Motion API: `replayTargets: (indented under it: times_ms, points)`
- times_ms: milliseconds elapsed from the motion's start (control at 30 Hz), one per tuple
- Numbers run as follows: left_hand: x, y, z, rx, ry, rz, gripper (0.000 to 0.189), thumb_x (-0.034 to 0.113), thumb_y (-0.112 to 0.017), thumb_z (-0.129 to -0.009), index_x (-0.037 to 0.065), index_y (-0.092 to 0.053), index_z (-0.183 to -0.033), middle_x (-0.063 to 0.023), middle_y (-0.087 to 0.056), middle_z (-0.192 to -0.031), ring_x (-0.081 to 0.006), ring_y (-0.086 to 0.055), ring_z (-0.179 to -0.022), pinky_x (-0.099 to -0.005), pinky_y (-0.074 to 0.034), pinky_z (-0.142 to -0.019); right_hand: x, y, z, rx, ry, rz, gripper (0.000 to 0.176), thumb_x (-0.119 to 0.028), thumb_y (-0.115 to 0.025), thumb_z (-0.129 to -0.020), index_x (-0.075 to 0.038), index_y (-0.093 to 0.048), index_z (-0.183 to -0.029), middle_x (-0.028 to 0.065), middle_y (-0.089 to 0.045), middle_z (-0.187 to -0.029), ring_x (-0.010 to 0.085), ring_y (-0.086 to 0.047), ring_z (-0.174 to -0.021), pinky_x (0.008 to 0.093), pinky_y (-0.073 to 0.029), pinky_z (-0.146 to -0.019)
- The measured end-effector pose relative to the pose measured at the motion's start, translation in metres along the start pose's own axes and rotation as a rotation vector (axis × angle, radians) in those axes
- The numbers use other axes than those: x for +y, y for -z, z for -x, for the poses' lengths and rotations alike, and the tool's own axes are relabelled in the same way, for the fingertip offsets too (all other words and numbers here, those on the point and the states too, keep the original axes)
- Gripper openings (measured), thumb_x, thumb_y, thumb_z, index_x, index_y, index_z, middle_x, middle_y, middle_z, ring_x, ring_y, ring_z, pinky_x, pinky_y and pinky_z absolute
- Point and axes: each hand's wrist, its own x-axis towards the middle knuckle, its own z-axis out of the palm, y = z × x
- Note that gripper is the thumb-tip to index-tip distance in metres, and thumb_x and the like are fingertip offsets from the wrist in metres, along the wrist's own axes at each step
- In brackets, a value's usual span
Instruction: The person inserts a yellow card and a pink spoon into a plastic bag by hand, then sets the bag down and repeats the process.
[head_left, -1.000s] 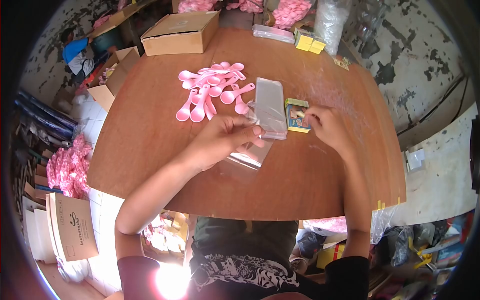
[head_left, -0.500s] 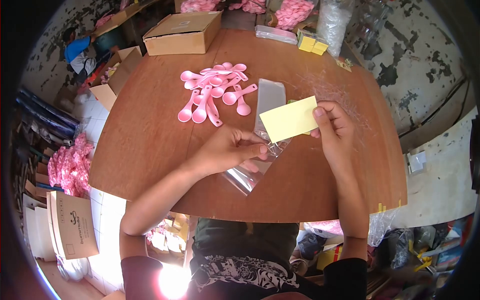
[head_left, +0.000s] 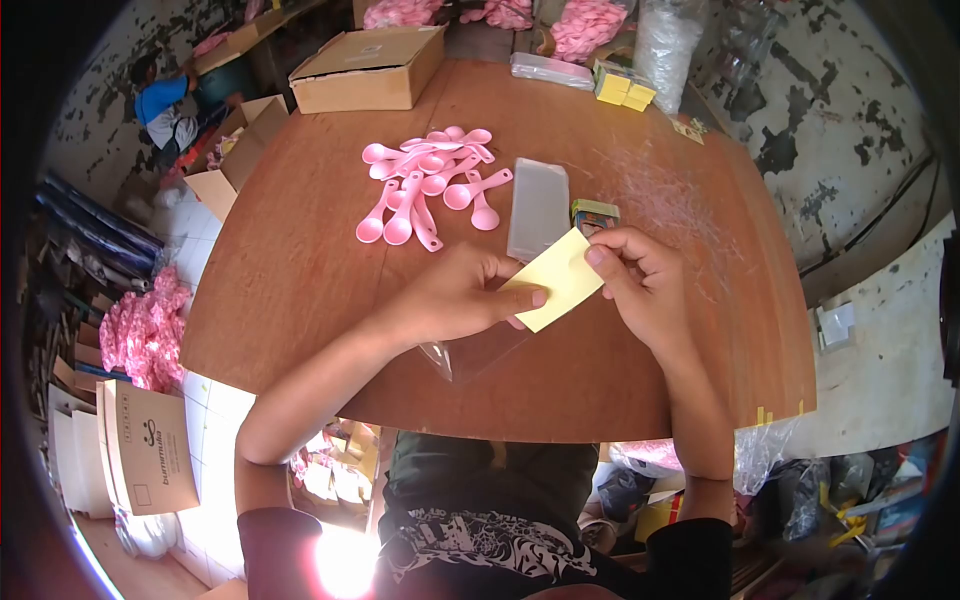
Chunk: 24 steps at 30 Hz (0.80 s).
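A plain yellow card (head_left: 556, 280) is held slantwise between my two hands. My left hand (head_left: 450, 295) pinches its lower left end, thumb on top. The upper right end is gripped by the thumb and fingers of my right hand (head_left: 642, 278). A clear plastic bag (head_left: 437, 358) shows below my left hand; whether those fingers also hold it is hidden. Just beyond the card lies a stack of clear plastic sleeves (head_left: 538, 200), with a small stack of printed cards (head_left: 594, 215) to its right. Pink measuring spoons (head_left: 430, 172) lie heaped past my left hand.
A closed cardboard box (head_left: 368, 75) stands at the table's far left. Yellow card stacks (head_left: 625, 88) and a plastic pack (head_left: 552, 70) sit along the far edge. Thin plastic scraps (head_left: 665, 200) lie at right. Another person (head_left: 165, 108) is at the far left beside an open carton (head_left: 235, 150).
My right hand has brought the yellow card down and left, and my left hand now pinches its other end. The small stack of printed cards has come into fuller view.
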Motion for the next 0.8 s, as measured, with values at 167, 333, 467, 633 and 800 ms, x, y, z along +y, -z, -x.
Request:
replayTargets:
  times_ms: [167,333,467,633,800]
  points:
    - [0.007,-0.006,-0.004,0.056,-0.091,-0.173,0.028,0.024,-0.067,-0.092,0.0,-0.071,-0.104,-0.0045,-0.072,-0.084,-0.0045,-0.062,-0.076,-0.0243,-0.048,-0.068,-0.005,-0.004,0.004,0.075,0.014,-0.1,0.012,-0.011,-0.068,-0.091,0.001,-0.068,-0.091,0.0006,-0.065,-0.074,0.0025,-0.054,-0.065,0.0188,-0.04,-0.055]
    - [0.024,-0.008,-0.007,0.06,-0.041,-0.178,0.027,0.024,-0.067,-0.092,0.0,-0.071,-0.105,-0.0057,-0.072,-0.084,-0.0047,-0.059,-0.073,-0.0261,-0.048,-0.067,0.006,0.0,0.006,-0.097,0.085,-0.164,0.013,-0.01,-0.067,-0.091,0.002,-0.067,-0.097,0.0036,-0.066,-0.089,0.0061,-0.06,-0.081,0.0202,-0.047,-0.066]
    - [0.013,-0.008,-0.013,0.051,-0.165,-0.274,0.033,0.023,-0.065,-0.094,-0.003,-0.066,-0.115,-0.0026,-0.07,-0.091,-0.0043,-0.058,-0.084,-0.0252,-0.05,-0.077,-0.005,0.004,0.007,-0.289,-0.116,-0.331,0.017,-0.012,-0.066,-0.092,0.002,-0.066,-0.102,0.0048,-0.065,-0.1,0.0104,-0.062,-0.091,0.024,-0.051,-0.077]
    - [0.008,-0.011,-0.013,-0.019,-0.146,-0.179,0.035,0.021,-0.06,-0.097,-0.001,-0.062,-0.123,-0.0067,-0.07,-0.1,-0.0085,-0.06,-0.092,-0.0264,-0.05,-0.084,0.002,0.005,0.01,-0.538,-0.249,-0.332,0.024,-0.013,-0.067,-0.091,0.002,-0.063,-0.11,0.0053,-0.065,-0.1,0.0114,-0.063,-0.091,0.0263,-0.053,-0.075]
    - [0.01,-0.016,0.003,0.057,-0.361,-0.398,0.047,0.02,-0.067,-0.091,-0.002,-0.054,-0.131,-0.0143,-0.063,-0.116,-0.0183,-0.063,-0.101,-0.0313,-0.05,-0.088,0.006,-0.004,0.004,-0.664,-0.2,-0.135,0.028,-0.011,-0.065,-0.092,0.002,-0.061,-0.117,0.0058,-0.067,-0.091,0.0109,-0.064,-0.081,0.0249,-0.053,-0.071]
